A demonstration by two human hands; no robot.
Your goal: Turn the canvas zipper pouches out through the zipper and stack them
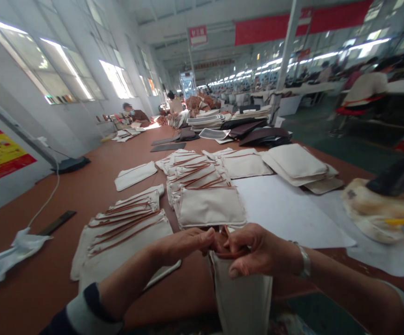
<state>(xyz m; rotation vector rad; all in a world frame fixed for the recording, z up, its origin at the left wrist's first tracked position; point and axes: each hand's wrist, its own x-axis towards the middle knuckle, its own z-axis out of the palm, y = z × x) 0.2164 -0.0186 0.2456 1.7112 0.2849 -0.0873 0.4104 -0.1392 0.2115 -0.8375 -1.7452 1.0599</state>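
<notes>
The right hand [257,249] is curled, its thumb pressed along the near face of a cream piece [241,293] and its fingers bent over the top end, so the piece is pinched there. The left hand [184,242] reaches in from the other side, loosely bent, its tips meeting the brown end; whether it grips or only steadies cannot be told.

The piece hangs down below the right hand, narrow and flat-faced, off-white, with a stitched-looking ridge following its long side edges. Its surface is smooth and softly dull. At the top, between the two hands, a brown strip [235,255] crosses the end, folded and partly hidden by the fingers; its exact shape is unclear. The lower end runs out of view.

Just beyond the hands lies an overlapping row of similar cream pieces [212,207], their brown edges showing in slanting lines. Another fanned pile [128,228] lies beside the left hand, on its outer side. Beyond the right hand is a white sheet [285,209], with a stack of plain cream panels [295,160] farther off, all on the brown table [184,302].
</notes>
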